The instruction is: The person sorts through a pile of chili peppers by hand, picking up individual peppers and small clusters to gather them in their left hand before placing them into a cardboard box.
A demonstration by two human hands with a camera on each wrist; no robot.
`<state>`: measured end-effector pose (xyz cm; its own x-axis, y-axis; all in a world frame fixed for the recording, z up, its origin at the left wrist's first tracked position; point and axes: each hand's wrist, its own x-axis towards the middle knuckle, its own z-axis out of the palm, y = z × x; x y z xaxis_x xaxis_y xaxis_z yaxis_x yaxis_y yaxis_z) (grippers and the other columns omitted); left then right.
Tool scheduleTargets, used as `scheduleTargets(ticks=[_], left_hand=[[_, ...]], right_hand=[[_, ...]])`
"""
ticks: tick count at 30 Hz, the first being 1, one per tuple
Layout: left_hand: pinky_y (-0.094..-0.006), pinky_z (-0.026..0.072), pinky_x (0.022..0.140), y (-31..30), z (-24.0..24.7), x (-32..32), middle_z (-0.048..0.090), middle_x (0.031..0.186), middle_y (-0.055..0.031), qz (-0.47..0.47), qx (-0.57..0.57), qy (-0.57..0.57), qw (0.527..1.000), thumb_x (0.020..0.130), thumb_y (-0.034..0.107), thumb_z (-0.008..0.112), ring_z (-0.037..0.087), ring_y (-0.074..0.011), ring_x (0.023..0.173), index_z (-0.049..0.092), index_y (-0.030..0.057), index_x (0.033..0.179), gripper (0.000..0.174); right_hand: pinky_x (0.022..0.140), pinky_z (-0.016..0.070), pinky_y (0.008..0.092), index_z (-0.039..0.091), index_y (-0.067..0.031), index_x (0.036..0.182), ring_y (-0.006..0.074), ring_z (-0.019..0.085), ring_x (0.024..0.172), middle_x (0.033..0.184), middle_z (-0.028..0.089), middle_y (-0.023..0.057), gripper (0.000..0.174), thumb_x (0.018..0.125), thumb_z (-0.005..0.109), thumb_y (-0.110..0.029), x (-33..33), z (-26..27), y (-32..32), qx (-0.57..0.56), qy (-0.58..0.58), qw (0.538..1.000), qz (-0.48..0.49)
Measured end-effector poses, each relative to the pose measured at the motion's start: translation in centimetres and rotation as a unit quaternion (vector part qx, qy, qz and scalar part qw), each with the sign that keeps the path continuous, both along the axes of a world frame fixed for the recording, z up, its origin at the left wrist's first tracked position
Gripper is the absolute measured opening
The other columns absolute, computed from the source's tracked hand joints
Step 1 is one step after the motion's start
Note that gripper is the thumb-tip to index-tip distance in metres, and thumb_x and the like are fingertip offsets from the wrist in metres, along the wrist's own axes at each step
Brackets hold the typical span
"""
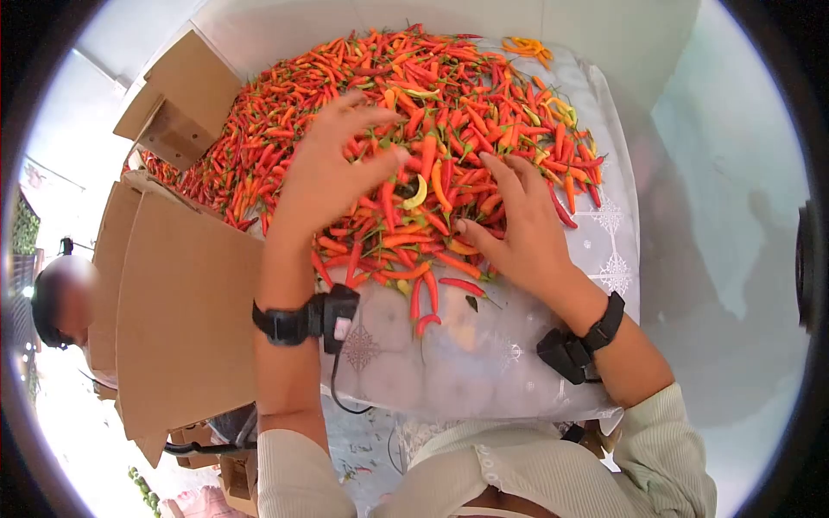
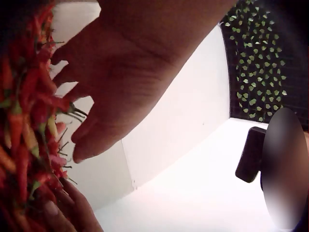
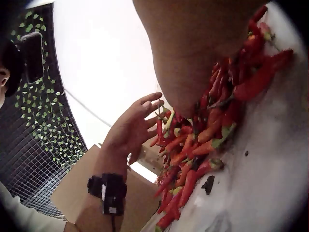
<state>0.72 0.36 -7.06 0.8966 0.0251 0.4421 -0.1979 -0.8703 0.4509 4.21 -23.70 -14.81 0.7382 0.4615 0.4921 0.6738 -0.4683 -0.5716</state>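
Note:
A broad heap of red and orange chili peppers [image 1: 380, 86] covers much of the table. The left hand [image 1: 332, 164] is over the middle of the heap, fingers spread and nothing held; the left wrist view has this hand [image 2: 116, 77] beside the peppers [image 2: 24, 125]. At the heap's right side the right hand [image 1: 531, 229] rests with fingers apart, its fingertips at the peppers. A pale yellow, curved pepper [image 1: 417, 192] lies between the hands. In the right wrist view the right hand [image 3: 193, 53] hides its own fingertips.
Cardboard boxes [image 1: 186, 302] stand along the left side. A patterned cover [image 1: 466, 363] lies over the table, with several peppers near the front edge. Yellow-orange peppers [image 1: 527, 49] sit apart at the back. Another person [image 1: 65, 302] is at the far left. A pale wall [image 1: 725, 216] rises at the right.

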Motion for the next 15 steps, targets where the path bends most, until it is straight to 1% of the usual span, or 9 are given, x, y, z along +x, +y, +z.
scheduleTargets(ticks=[1,3,5,6,8,9,12,13,15], left_hand=[[-0.0422,0.0396,0.101,1.0,-0.2,0.5,0.051,0.131,-0.0197,0.054,0.018,-0.043,0.997,0.074,0.034,0.075,0.049,-0.0344,0.122,0.066,0.0099,0.113,0.046],[-0.0418,0.0392,0.100,4.6,-1.1,2.1,0.055,0.126,-0.0201,0.159,-0.011,0.022,0.987,0.078,0.046,0.069,0.050,-0.0344,0.121,0.064,0.0080,0.118,0.055],[-0.0419,0.0390,0.100,9.3,-4.7,3.6,0.057,0.123,-0.0211,0.220,-0.084,0.063,0.970,0.080,0.057,0.061,0.051,-0.0349,0.120,0.060,0.0072,0.123,0.065],[-0.0419,0.0389,0.100,9.6,-5.3,3.8,0.058,0.122,-0.0216,0.250,-0.119,0.083,0.957,0.081,0.062,0.057,0.051,-0.0351,0.119,0.059,0.0068,0.125,0.071],[-0.0424,0.0387,0.100,10.1,-7.1,4.0,0.057,0.122,-0.0228,0.250,-0.078,0.114,0.958,0.081,0.068,0.050,0.051,-0.0359,0.120,0.056,0.0063,0.129,0.079],[-0.0426,0.0386,0.100,9.4,-7.0,3.9,0.057,0.123,-0.0234,0.250,-0.056,0.130,0.958,0.081,0.071,0.047,0.051,-0.0362,0.120,0.054,0.0060,0.131,0.083],[-0.0444,0.0385,0.099,7.5,-6.8,3.9,0.056,0.121,-0.0255,0.256,-0.051,0.119,0.958,0.080,0.072,0.048,0.051,-0.0368,0.119,0.054,0.0061,0.131,0.083],[-0.0456,0.0386,0.098,7.1,-6.6,3.8,0.056,0.121,-0.0263,0.266,-0.060,0.132,0.953,0.079,0.073,0.048,0.051,-0.0374,0.118,0.054,0.0055,0.130,0.085],[-0.0460,0.0390,0.098,6.3,-6.4,3.4,0.056,0.120,-0.0267,0.248,-0.063,0.131,0.958,0.079,0.073,0.049,0.051,-0.0380,0.117,0.053,0.0061,0.131,0.085]], right_hand=[[0.098,0.0403,0.0456,0.044,-0.0073,0.135,0.0399,0.046,0.118,0.129,0.044,0.0251,0.071,0.075,0.075,-0.029,-0.1,0.2,0.1,-0.002,-0.011,1.000,-0.008],[0.098,0.0400,0.0463,0.044,-0.0080,0.135,0.0402,0.045,0.118,0.130,0.043,0.0255,0.071,0.074,0.075,-0.028,-0.3,0.5,0.1,-0.010,-0.025,1.000,-0.015],[0.099,0.0397,0.0470,0.044,-0.0086,0.135,0.0405,0.045,0.119,0.131,0.042,0.0257,0.072,0.073,0.076,-0.027,-0.4,0.5,0.2,-0.021,-0.029,0.999,-0.015],[0.098,0.0396,0.0474,0.044,-0.0088,0.135,0.0405,0.045,0.119,0.131,0.042,0.0257,0.072,0.073,0.075,-0.028,-0.3,0.5,0.2,-0.023,-0.032,0.999,-0.008],[0.098,0.0395,0.0480,0.045,-0.0091,0.135,0.0406,0.044,0.120,0.132,0.042,0.0258,0.071,0.074,0.074,-0.029,-0.2,0.4,0.2,-0.025,-0.035,0.999,0.007],[0.098,0.0395,0.0479,0.045,-0.0086,0.135,0.0405,0.045,0.120,0.131,0.042,0.0258,0.069,0.075,0.073,-0.030,-0.1,0.3,0.3,-0.022,-0.036,0.999,0.005],[0.099,0.0392,0.0474,0.047,-0.0070,0.134,0.0401,0.045,0.119,0.130,0.044,0.0257,0.063,0.080,0.068,-0.032,-0.1,-0.5,0.6,-0.015,-0.031,0.999,0.000],[0.099,0.0390,0.0470,0.048,-0.0063,0.133,0.0399,0.045,0.119,0.129,0.045,0.0256,0.061,0.081,0.067,-0.033,0.1,-0.6,0.7,-0.013,-0.031,0.999,-0.002],[0.099,0.0388,0.0461,0.049,-0.0050,0.132,0.0395,0.046,0.119,0.127,0.046,0.0251,0.057,0.084,0.064,-0.033,0.3,-0.6,0.9,-0.004,-0.032,0.999,-0.006]])
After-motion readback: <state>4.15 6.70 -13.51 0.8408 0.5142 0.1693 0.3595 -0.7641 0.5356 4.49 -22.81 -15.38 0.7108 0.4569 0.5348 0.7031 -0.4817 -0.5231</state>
